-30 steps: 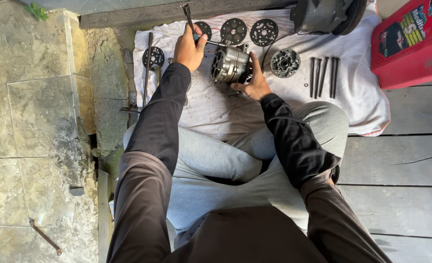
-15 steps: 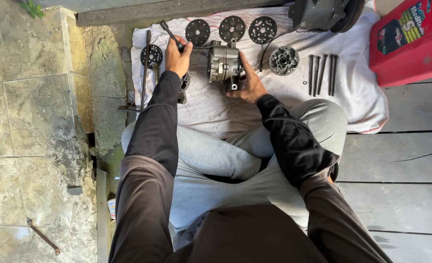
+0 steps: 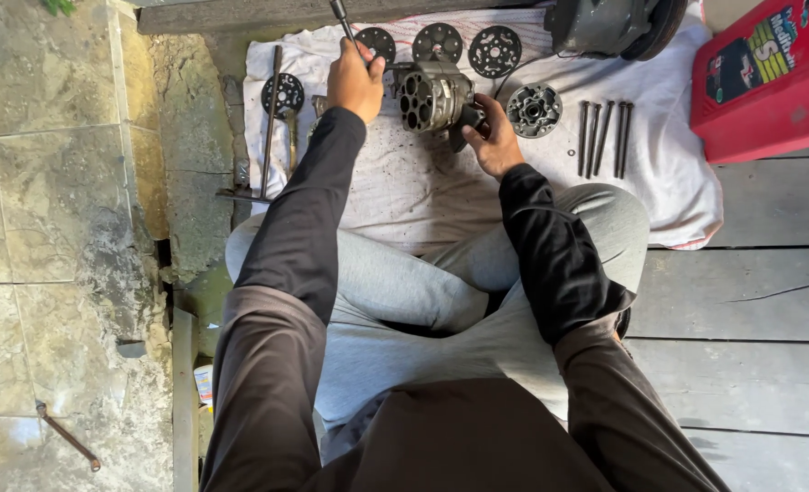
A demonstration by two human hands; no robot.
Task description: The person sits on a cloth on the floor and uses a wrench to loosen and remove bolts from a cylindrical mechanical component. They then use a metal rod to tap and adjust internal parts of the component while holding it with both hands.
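Grey wooden planks (image 3: 751,301) and a worn stone slab (image 3: 49,237) make up the floor where a person sits cross-legged. A stained white cloth (image 3: 404,196) is spread ahead of the knees, with a red container (image 3: 773,77) at its far right corner and a dark machine housing (image 3: 609,23) at its top edge. Three round perforated plates (image 3: 436,41) lie in a row on the cloth, a round hub (image 3: 534,109) and four long bolts (image 3: 603,137) to the right, a long T-handled wrench (image 3: 267,137) to the left. The metal cylinder block (image 3: 433,96) sits tilted on the cloth between the hands. The right hand (image 3: 491,137) grips its lower right side with curled fingers. The left hand (image 3: 354,82) is clenched around a thin dark tool (image 3: 340,16), just beside the block.
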